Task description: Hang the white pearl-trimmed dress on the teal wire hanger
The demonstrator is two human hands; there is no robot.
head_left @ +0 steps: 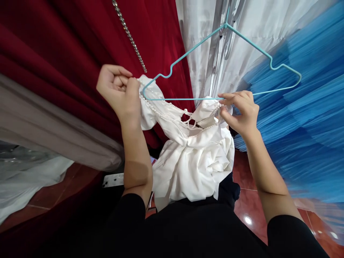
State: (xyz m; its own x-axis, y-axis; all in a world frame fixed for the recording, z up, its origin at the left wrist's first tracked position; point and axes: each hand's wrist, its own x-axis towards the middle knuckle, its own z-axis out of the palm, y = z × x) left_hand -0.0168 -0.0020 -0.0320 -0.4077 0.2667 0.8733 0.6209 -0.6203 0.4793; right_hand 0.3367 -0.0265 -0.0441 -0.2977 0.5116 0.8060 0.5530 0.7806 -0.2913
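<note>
A: Where were the hands at that moment?

B: Both up at the hanger point(223, 64). The left hand point(118, 89) was on the left side, its fingers point(132, 89) pinched shut on the left shoulder of the white dress point(193, 161), right at the hanger's left end.

A: And the right hand point(242, 111)?

B: Further right, fingers point(228, 96) closed on the dress's other shoulder, just under the hanger's bottom wire. Thumb and fingertips gripped the pearl trim point(166, 111) there.

A: So where was the dress itself?

B: Hung between the two hands, in the middle of the view. The neckline sagged below the bottom wire, and the skirt bunched down near the person's black top point(188, 229). Whether either shoulder was actually seated over the wire, I couldn't tell.

A: The hanger?

B: Thin, teal wire, its hook rising out of the top of the frame. It stood in front of a grey-white garment point(204, 43).

A: What was around them?

B: Dark red fabric point(67, 46) filled the far left, with a beaded chain point(129, 34) running down across it. A taupe cloth point(53, 122) lay below that. On the right, pleated blue tulle point(301, 125) took up that whole side. Down near, a red tiled floor point(247, 211) showed, shiny in spots.
</note>
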